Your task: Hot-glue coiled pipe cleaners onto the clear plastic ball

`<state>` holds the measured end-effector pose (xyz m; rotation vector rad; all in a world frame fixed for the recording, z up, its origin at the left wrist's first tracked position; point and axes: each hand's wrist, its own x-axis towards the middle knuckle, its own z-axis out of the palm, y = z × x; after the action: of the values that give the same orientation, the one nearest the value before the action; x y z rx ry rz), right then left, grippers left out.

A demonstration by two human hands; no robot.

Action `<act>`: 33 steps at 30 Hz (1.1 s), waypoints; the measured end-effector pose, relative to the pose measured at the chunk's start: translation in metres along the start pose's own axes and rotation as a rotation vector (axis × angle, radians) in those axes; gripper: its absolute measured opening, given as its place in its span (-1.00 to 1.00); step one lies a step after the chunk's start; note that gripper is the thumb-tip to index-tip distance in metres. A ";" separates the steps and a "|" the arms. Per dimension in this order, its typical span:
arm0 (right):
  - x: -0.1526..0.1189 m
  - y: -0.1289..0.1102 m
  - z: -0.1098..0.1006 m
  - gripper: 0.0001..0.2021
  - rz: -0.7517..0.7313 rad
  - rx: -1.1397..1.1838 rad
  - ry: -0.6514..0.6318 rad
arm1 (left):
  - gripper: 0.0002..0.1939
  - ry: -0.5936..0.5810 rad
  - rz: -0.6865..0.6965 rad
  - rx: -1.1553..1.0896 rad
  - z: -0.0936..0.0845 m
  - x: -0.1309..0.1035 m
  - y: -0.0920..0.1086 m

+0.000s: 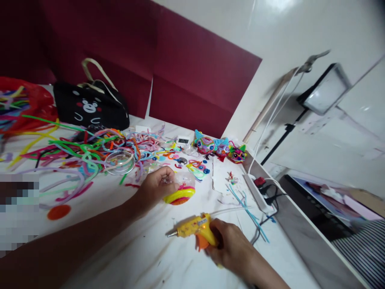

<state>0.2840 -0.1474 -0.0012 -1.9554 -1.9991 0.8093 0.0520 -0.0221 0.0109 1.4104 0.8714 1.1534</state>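
My left hand (159,184) is closed on a clear plastic ball (180,192) whose lower part is wrapped in yellow, pink and orange pipe cleaners. In my right hand (230,245) is a yellow hot glue gun (195,226) with an orange trigger. Its metal nozzle points left, below the ball and apart from it. The palm side of the right hand is hidden. Beyond the ball lie small loose pieces, among them a pale figure with blue eyes (200,168).
Tangled pipe cleaners (90,156) and a clear dish (119,162) cover the left side. Behind them stand a black bag (90,106) and a red bag (42,104). Finished animal-faced balls (206,144) sit at the back. A power strip (258,194) with cables and a lamp (325,88) are right.
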 end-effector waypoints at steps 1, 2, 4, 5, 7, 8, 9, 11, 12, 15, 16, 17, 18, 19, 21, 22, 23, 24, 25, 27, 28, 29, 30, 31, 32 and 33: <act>0.001 0.001 0.000 -0.83 0.001 0.032 -0.003 | -0.72 0.007 0.000 -0.004 0.000 0.000 0.001; 0.002 0.002 0.001 -0.83 -0.002 0.063 -0.004 | -0.72 0.010 0.002 -0.006 0.000 -0.001 0.002; 0.001 0.005 0.002 -0.80 -0.015 0.135 -0.015 | -0.72 0.018 0.006 -0.013 0.000 0.000 0.003; 0.000 0.007 0.003 -0.79 -0.021 0.182 -0.028 | -0.72 0.025 0.008 -0.016 -0.001 0.000 0.003; -0.002 0.010 0.003 -0.79 -0.031 0.288 -0.047 | -0.72 0.037 0.012 -0.020 -0.001 0.001 0.003; -0.003 0.012 0.002 -0.80 -0.037 0.340 -0.042 | -0.72 0.042 0.013 -0.021 -0.001 0.001 0.003; -0.004 0.013 -0.001 -0.81 -0.045 0.386 -0.032 | -0.72 0.046 0.015 -0.019 -0.001 0.002 0.002; -0.007 0.015 -0.009 -0.82 -0.071 0.446 -0.001 | -0.74 0.053 0.017 -0.015 -0.001 0.002 0.002; -0.009 0.015 -0.014 -0.83 -0.087 0.458 0.020 | -0.75 0.057 0.017 -0.013 -0.001 0.003 0.001; -0.018 0.015 -0.032 -0.81 -0.131 0.505 0.081 | -0.75 0.062 0.008 -0.008 -0.001 0.003 0.002; -0.021 0.014 -0.037 -0.79 -0.143 0.535 0.091 | -0.75 0.062 0.003 -0.006 -0.001 0.003 0.002; -0.023 0.013 -0.042 -0.75 -0.157 0.568 0.102 | -0.74 0.060 -0.004 -0.003 -0.001 0.002 0.003; -0.025 0.012 -0.045 -0.71 -0.171 0.599 0.112 | -0.74 0.059 -0.012 0.000 -0.001 0.002 0.003; -0.027 0.012 -0.048 -0.68 -0.186 0.624 0.129 | -0.73 0.058 -0.019 0.001 -0.001 0.002 0.003; -0.025 0.010 -0.052 -0.63 -0.204 0.658 0.218 | -0.74 0.054 -0.021 -0.006 -0.001 0.003 0.001; -0.023 0.010 -0.054 -0.63 -0.208 0.669 0.275 | -0.74 0.047 -0.016 -0.009 -0.001 0.004 -0.001; -0.020 0.010 -0.054 -0.63 -0.214 0.681 0.334 | -0.74 0.040 -0.008 -0.008 -0.002 0.005 -0.003; -0.016 0.009 -0.055 -0.63 -0.221 0.694 0.379 | -0.74 0.035 0.000 -0.005 -0.002 0.006 -0.005; -0.012 0.009 -0.055 -0.63 -0.232 0.706 0.400 | -0.74 0.029 0.003 0.001 -0.003 0.007 -0.007; -0.002 0.008 -0.054 -0.67 -0.255 0.733 0.417 | -0.72 0.010 -0.005 0.018 -0.003 0.008 -0.010; 0.002 0.008 -0.053 -0.69 -0.265 0.749 0.426 | -0.72 -0.005 -0.010 0.023 -0.003 0.008 -0.010; 0.007 0.008 -0.052 -0.71 -0.271 0.768 0.439 | -0.72 -0.024 -0.015 0.022 -0.003 0.008 -0.010; 0.011 0.007 -0.050 -0.71 -0.273 0.786 0.450 | -0.72 -0.043 -0.017 0.017 -0.003 0.006 -0.009; 0.016 0.007 -0.048 -0.69 -0.277 0.804 0.459 | -0.73 -0.057 -0.020 0.014 -0.002 0.004 -0.007; 0.019 0.007 -0.046 -0.68 -0.279 0.820 0.459 | -0.74 -0.060 -0.021 0.008 -0.001 0.002 -0.004; 0.022 0.007 -0.044 -0.67 -0.281 0.829 0.447 | -0.75 -0.058 -0.024 0.008 0.000 0.000 -0.002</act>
<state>0.3109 -0.1166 0.0262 -1.2064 -1.3176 0.8432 0.0525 -0.0213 0.0089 1.4295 0.8509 1.0862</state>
